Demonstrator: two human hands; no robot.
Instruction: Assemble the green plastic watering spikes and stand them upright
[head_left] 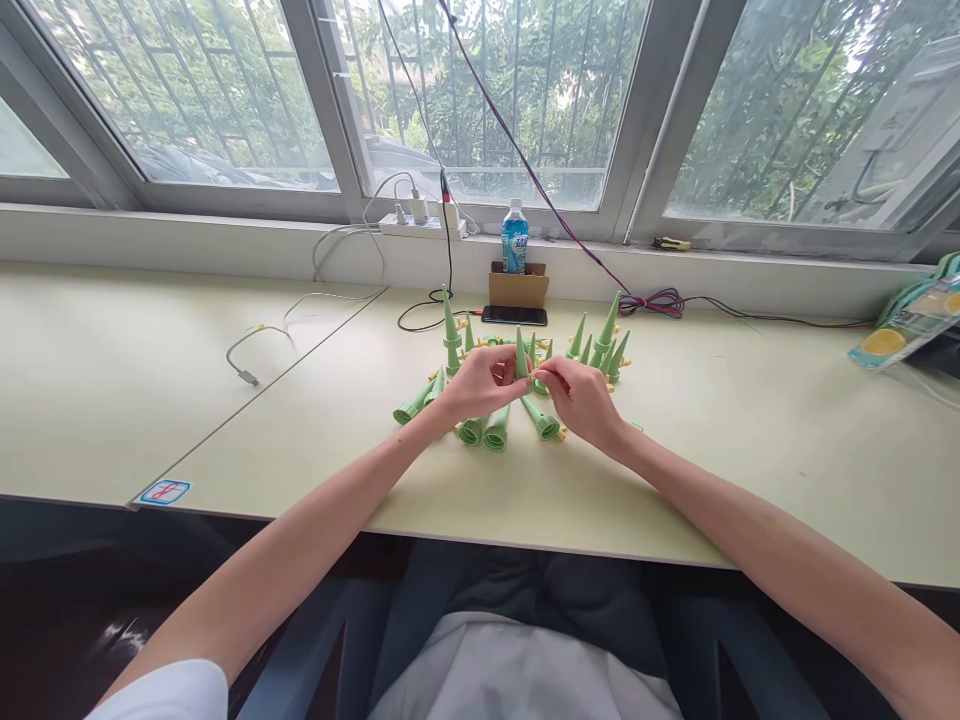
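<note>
My left hand is closed around a green plastic watering spike, held with its pointed end up. Close beside it, my right hand pinches a small yellow valve at the spike's side; the fingers partly cover it. More green spikes lie and stand around both hands. Several lie with open threaded ends toward me, such as one spike below my left hand and another spike under my right. Upright spikes with yellow valves cluster behind my right hand, and a stacked spike stands behind my left.
A black phone lies before a cardboard box, with a blue-labelled bottle behind. A power strip sits on the sill. A white cable crosses the table's left; a bundled cable and a printed bag are right.
</note>
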